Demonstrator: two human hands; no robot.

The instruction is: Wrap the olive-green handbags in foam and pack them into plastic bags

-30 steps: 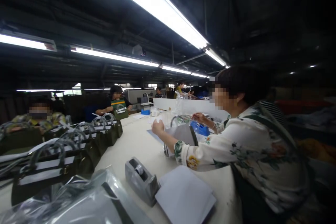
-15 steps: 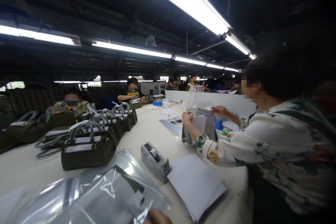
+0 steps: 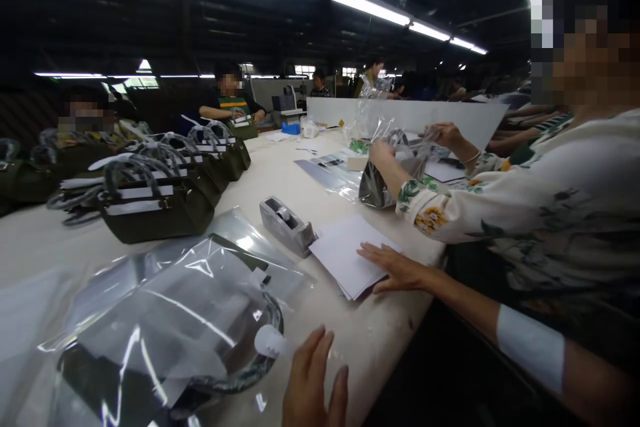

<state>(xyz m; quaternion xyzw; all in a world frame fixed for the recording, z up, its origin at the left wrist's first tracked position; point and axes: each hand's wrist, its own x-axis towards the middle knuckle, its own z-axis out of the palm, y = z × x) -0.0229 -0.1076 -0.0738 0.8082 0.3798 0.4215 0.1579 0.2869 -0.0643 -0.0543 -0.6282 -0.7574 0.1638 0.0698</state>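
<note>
My right hand (image 3: 395, 268) lies with its fingers stretched out on a stack of white paper sheets (image 3: 350, 255), which has slightly fanned edges. At the bottom middle, my left hand (image 3: 315, 380) has its fingers raised and apart, with nothing in them. Just left of it, a dark green handbag (image 3: 95, 373) lies flat inside a clear plastic bag (image 3: 200, 267). White tissue covers part of the handbag, and its wrapped handle (image 3: 273, 320) curves toward my left hand. A grey tape dispenser (image 3: 286, 221) stands beyond, beside the paper stack.
Several green handbags (image 3: 160, 207) with wrapped handles stand in a row at left. A co-worker in a floral blouse (image 3: 500, 193) at right handles a handbag in clear plastic (image 3: 377, 183). Other people sit across the table (image 3: 265, 180). Clear plastic sheets (image 3: 325, 177) lie near the middle.
The view has tilted down. My right hand has come in from the right onto the paper stack. More of my left hand shows, fingers spread. The co-worker has pulled clear plastic around the handbag.
</note>
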